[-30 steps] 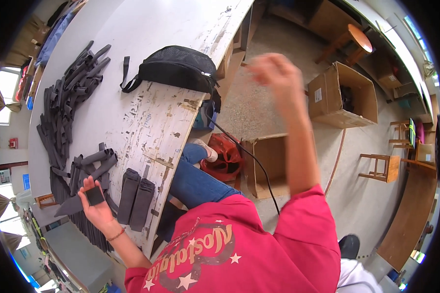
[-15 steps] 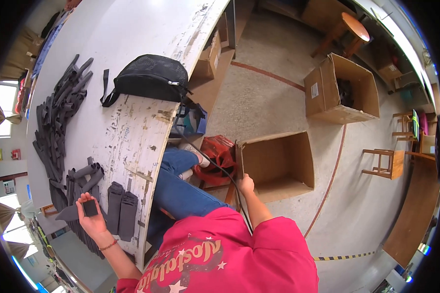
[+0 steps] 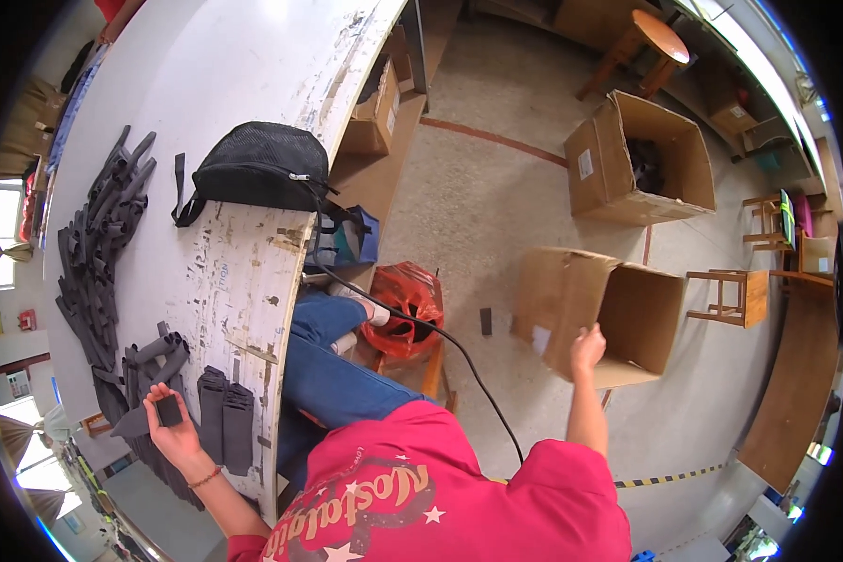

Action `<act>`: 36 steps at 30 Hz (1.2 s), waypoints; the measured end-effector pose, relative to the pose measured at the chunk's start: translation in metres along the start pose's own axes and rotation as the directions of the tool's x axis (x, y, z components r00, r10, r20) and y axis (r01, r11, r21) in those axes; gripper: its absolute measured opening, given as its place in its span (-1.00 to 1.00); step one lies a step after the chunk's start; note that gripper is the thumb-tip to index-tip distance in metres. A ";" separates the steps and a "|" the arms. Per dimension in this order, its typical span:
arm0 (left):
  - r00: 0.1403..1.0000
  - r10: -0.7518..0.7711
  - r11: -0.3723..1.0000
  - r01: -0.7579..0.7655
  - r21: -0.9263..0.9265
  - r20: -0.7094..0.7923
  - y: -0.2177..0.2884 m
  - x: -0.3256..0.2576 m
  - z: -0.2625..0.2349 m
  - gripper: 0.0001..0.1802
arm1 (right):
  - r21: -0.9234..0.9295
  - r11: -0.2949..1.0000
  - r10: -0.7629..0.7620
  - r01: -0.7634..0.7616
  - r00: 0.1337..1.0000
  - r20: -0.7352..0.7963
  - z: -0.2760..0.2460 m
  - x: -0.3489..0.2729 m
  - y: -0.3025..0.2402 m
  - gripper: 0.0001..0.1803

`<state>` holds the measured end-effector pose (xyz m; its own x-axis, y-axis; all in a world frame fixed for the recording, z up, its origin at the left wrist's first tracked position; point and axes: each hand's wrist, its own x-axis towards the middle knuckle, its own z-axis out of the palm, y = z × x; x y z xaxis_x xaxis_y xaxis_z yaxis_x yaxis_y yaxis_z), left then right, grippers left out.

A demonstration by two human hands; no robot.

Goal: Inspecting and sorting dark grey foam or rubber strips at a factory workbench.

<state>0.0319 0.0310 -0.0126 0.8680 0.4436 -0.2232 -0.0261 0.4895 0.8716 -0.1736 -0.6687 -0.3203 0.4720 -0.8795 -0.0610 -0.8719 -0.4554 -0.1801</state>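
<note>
1. My left hand (image 3: 173,426) is pinching a small dark square piece (image 3: 168,410) over the table (image 3: 244,84).
2. My right hand (image 3: 587,348) is gripping the rim of an open cardboard box (image 3: 618,314) on the floor.
3. Folded dark strips (image 3: 227,421) are lying beside the left hand; a black bag (image 3: 253,169) is sitting farther up.
4. The box's inside is staying hidden from me.

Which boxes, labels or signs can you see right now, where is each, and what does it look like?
Near cardboard box: on the floor at the right hand, tipped on its side, brown, pale label.
Far cardboard box: floor behind it, open, brown, white label, dark contents.
Small cardboard box: under the table, brown.
Left hand: holds a small dark piece.
</note>
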 end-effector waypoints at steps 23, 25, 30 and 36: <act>0.983 -0.144 0.989 0.148 -0.024 0.118 -0.030 -0.019 0.030 -0.75 | 0.152 0.928 -0.372 0.341 0.883 0.286 -0.014 0.082 -0.110 -0.75; 0.981 -0.144 0.988 0.150 -0.040 0.132 -0.037 -0.021 0.035 -0.75 | 0.316 0.897 -0.403 0.309 0.865 0.299 -0.020 0.067 -0.133 -0.76; 0.972 -0.177 0.981 0.187 -0.052 0.155 -0.052 -0.027 0.049 -0.76 | 0.787 0.574 -0.553 0.228 0.817 0.166 -0.119 0.012 -0.260 -0.82; 0.971 -0.166 0.986 0.160 0.049 0.171 -0.067 -0.054 0.104 -0.70 | 0.992 0.129 -0.848 0.009 0.519 0.106 -0.214 -0.069 -0.350 -0.84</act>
<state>0.0378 -0.1041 -0.0139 0.9321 0.2211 -0.2868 0.1373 0.5171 0.8449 0.0707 -0.4780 -0.0425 0.9983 -0.0553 0.0174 0.0213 0.0702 -0.9973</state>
